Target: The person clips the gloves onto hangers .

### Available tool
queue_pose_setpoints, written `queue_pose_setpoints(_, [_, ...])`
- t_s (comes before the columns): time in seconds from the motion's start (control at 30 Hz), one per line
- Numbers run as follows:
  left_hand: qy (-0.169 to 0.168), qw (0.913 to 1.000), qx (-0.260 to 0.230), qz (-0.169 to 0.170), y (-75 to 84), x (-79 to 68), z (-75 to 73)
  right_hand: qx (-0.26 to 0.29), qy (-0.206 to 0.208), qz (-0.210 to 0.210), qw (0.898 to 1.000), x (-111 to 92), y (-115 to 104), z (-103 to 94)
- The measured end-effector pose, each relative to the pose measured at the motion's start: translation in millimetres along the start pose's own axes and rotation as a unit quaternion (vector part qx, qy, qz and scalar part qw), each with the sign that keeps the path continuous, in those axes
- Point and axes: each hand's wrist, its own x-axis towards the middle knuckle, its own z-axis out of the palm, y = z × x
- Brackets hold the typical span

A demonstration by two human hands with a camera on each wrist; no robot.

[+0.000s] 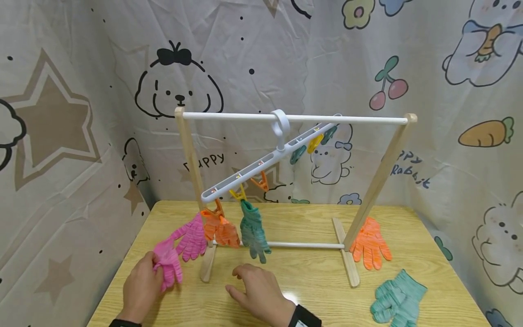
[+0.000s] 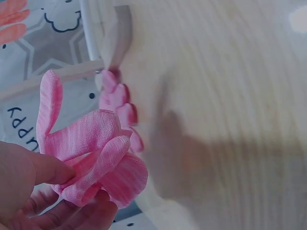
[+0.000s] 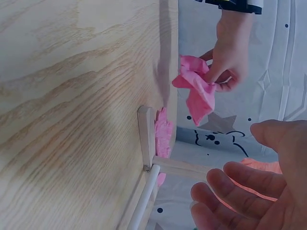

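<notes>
My left hand (image 1: 140, 287) pinches a pink glove (image 1: 167, 261) between thumb and fingers, off the table at the left. In the left wrist view the held glove (image 2: 91, 148) is bunched, its fingers sticking out. Behind it a second pink glove (image 1: 192, 237) lies by the rack's left foot. My right hand (image 1: 259, 290) is in front of the rack, holding nothing, its fingers loosely bent. Above it hang an orange glove (image 1: 222, 229) and a green glove (image 1: 254, 231), clipped to a tilted grey-white hanger (image 1: 249, 170).
The hanger hooks over the white top bar (image 1: 229, 116) of a wooden rack (image 1: 377, 186). Several spare clips, one a yellow clip (image 1: 315, 143), hang from it. At the right on the table (image 1: 302, 272) lie an orange glove (image 1: 371, 245) and a green glove (image 1: 398, 297). A patterned curtain surrounds the table.
</notes>
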Motion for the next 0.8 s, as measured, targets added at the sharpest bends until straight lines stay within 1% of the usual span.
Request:
queue_pose_setpoints(0.13, [0.016,0.9997,-0.005,0.016,7.7,-1.0,-4.2,-0.003,-0.001,-0.001,1.000,0,-1,-2.3])
queue_pose_setpoints(0.4, [0.050,0.9977,-0.019,0.041,27.8,-6.2,-14.6,-0.011,0.010,-0.004,1.000,-1,-2,-8.4])
queue_pose_setpoints(0.5, [0.078,0.9951,-0.022,0.057,35.4,-9.1,-18.1,-0.005,0.007,-0.004,1.000,-1,-3,-11.6])
queue_pose_setpoints(0.67, [0.131,0.9871,-0.031,0.086,46.7,-13.7,-24.8,-0.005,0.008,-0.007,1.000,-3,-4,-18.1])
queue_pose_setpoints(0.8, [0.158,0.9820,-0.034,0.097,55.8,-17.3,-31.4,-0.004,0.015,-0.012,1.000,-4,-6,-24.0])
